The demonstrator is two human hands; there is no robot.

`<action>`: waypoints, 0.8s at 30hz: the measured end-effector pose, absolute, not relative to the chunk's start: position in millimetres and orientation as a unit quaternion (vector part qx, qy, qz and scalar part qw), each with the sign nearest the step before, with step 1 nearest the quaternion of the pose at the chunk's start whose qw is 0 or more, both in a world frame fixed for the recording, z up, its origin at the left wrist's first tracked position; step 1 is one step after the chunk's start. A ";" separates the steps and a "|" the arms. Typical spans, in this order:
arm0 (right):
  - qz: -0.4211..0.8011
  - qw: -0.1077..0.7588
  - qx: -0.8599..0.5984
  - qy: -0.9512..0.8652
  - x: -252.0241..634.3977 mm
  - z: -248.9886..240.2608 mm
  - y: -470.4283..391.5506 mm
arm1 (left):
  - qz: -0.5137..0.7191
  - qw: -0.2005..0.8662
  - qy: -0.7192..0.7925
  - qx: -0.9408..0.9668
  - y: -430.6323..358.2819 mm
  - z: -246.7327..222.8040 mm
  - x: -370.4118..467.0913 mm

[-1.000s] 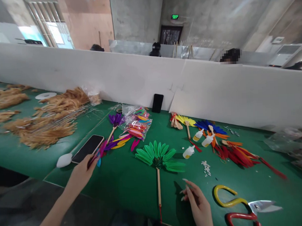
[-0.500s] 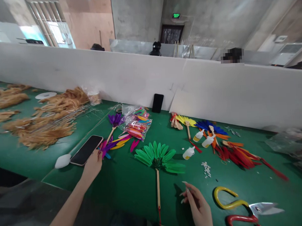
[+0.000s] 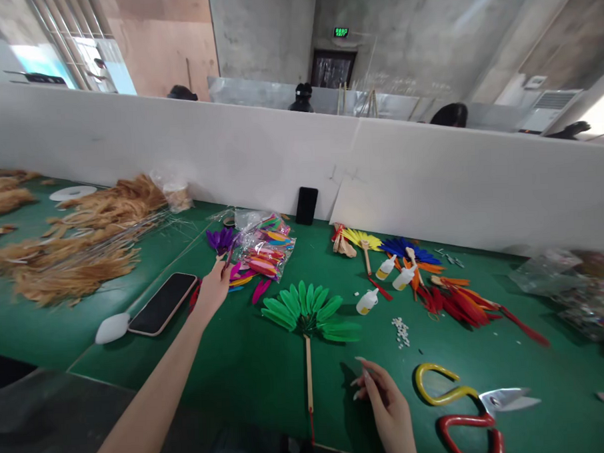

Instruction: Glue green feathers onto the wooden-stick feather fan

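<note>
My left hand (image 3: 215, 284) reaches over the purple feather fan (image 3: 220, 239), covering its handle. Its fingertips are bent beside a dark purple strip; whether they grip anything is unclear. Loose pink and yellow feathers (image 3: 244, 276) lie just right of it. A green feather fan (image 3: 306, 313) with a wooden handle and red cord lies flat in front of me. To the right of that handle, my right hand (image 3: 387, 400) rests with loosely curled fingers, somewhat apart, and nothing visible in them. Big scissors (image 3: 482, 400) with yellow and red handles lie right of it, blades apart.
Small white glue bottles (image 3: 368, 302) stand near white beads (image 3: 401, 332). Yellow (image 3: 362, 240) and blue feather fans (image 3: 408, 250) lie behind, with red feathers (image 3: 465, 306) to the right. A phone (image 3: 164, 304) lies left; tan fibre bundles (image 3: 92, 242) lie beyond. A white partition (image 3: 238, 149) borders the table.
My left hand has moved forward and right from beside the phone to the purple fan's handle. My right hand stays by the green fan. The whole view has shifted slightly.
</note>
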State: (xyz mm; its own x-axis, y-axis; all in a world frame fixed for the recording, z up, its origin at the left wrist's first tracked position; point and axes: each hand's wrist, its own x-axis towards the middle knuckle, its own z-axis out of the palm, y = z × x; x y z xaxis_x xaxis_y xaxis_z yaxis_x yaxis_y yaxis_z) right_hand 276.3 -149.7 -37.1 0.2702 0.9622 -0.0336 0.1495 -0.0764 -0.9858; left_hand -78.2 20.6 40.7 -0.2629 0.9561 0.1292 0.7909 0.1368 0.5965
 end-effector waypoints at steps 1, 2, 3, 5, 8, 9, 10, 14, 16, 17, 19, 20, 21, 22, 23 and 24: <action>0.400 0.507 -0.615 -0.452 276.4 -37.3 -149.6 | 0.290 0.135 0.738 0.595 24.5 45.4 -78.6; 0.400 0.508 -0.615 -0.452 276.4 -37.5 -149.5 | 0.292 0.128 0.735 0.598 28.0 49.4 -78.9; 0.400 0.508 -0.615 -0.452 276.5 -37.8 -149.4 | 0.294 0.120 0.734 0.600 30.9 52.6 -79.0; 0.399 0.507 -0.614 -0.454 276.7 -38.5 -149.2 | 0.303 0.104 0.734 0.599 34.0 57.5 -79.0; 0.400 0.508 -0.611 -0.456 276.8 -38.6 -148.9 | 0.328 0.075 0.729 0.597 29.3 64.2 -79.7; 0.402 0.510 -0.610 -0.455 276.7 -38.3 -148.8 | 0.338 0.064 0.725 0.597 24.9 67.1 -80.1; 0.404 0.511 -0.608 -0.454 276.5 -37.8 -148.7 | 0.349 0.052 0.721 0.597 19.3 70.5 -80.4; 0.403 0.517 -0.603 -0.454 275.5 -34.9 -148.3 | 0.389 0.027 0.671 0.630 -11.8 83.9 -77.0; 0.400 0.518 -0.602 -0.457 275.3 -33.8 -148.4 | 0.347 0.076 0.651 0.670 -27.7 83.5 -71.6; 0.400 0.517 -0.602 -0.458 275.4 -33.4 -148.4 | 0.301 0.108 0.648 0.691 -34.7 79.9 -68.6; 0.397 0.516 -0.604 -0.459 275.5 -32.9 -148.7 | 0.179 0.151 0.639 0.733 -46.3 66.2 -64.0; 0.394 0.517 -0.606 -0.458 275.4 -32.8 -148.8 | 0.129 0.146 0.636 0.746 -51.0 57.1 -63.2; 0.392 0.518 -0.608 -0.457 275.3 -32.6 -149.0 | 0.109 0.142 0.640 0.747 -54.8 47.8 -63.6; 0.390 0.520 -0.609 -0.455 275.0 -32.5 -149.2 | 0.102 0.136 0.644 0.746 -57.9 39.4 -65.5; 0.389 0.521 -0.608 -0.455 274.6 -32.3 -149.3 | 0.100 0.127 0.648 0.745 -60.0 32.8 -68.6; 0.389 0.521 -0.608 -0.455 274.1 -32.1 -149.5 | 0.103 0.120 0.652 0.742 -60.9 28.6 -72.9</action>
State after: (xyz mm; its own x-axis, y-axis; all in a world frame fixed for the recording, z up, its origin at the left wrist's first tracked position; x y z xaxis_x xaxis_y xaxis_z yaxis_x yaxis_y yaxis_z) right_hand 274.1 -149.5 -32.1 0.2821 0.9594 0.0010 0.1475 -0.0424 -0.9882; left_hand -72.9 -60.9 28.6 0.1291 0.9916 -0.0031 0.9424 -0.1217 0.3115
